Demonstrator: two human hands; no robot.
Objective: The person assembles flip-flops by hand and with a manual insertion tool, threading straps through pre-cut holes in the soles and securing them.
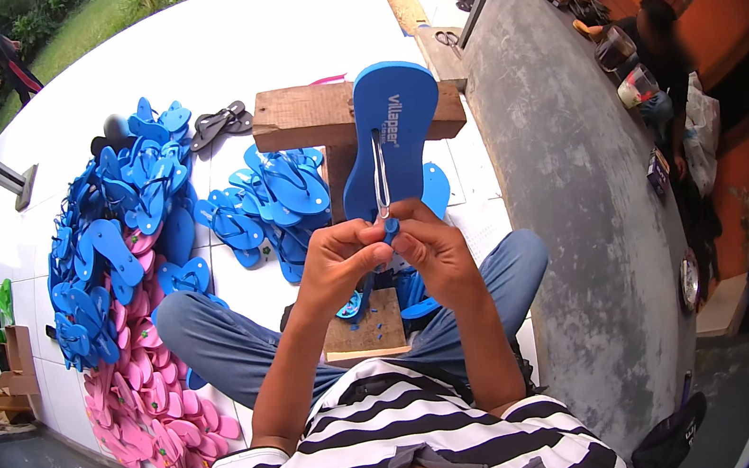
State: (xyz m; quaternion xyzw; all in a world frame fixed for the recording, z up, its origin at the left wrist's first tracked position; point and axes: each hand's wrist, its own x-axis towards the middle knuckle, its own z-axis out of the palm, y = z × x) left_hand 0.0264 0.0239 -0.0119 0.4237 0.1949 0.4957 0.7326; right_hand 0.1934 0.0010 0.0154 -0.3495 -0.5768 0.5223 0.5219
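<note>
Left hand (337, 260) and right hand (431, 250), fingertips pressed together, pinch the small blue strap end (390, 228) at the heel of a smooth blue foam sandal sole (393, 131). A bent, shiny metal wire tool (379, 176) runs up the sole's middle. The sole stands against a rough, T-shaped wooden jig (310, 118) between the person's denim-clad knees. Beyond lie loose heaps of blue flip-flops (118, 213) and pink soles (144, 400) on glossy white tiles (205, 47); a grey concrete ledge (566, 169) curves alongside on the right.

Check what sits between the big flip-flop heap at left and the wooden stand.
Head view: a smaller cluster of blue flip-flops lies on the white tiles between the heap and the wooden stand.
</note>
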